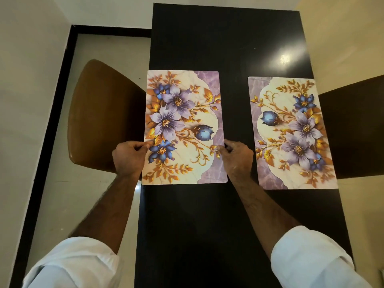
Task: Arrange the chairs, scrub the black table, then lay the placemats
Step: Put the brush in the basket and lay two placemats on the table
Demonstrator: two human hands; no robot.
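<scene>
Left hand and right hand pinching placemat sides, black table

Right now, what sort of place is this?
Probably a home dining area: a black table with a brown chair at its side, and a floral left placemat and right placemat on it.

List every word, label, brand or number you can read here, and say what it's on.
No readable text anywhere in this view.
Left rectangular floral placemat and right rectangular floral placemat: only purple-and-gold flower prints, no words.
Glossy black table and brown padded chair: no lettering or labels visible.
</scene>
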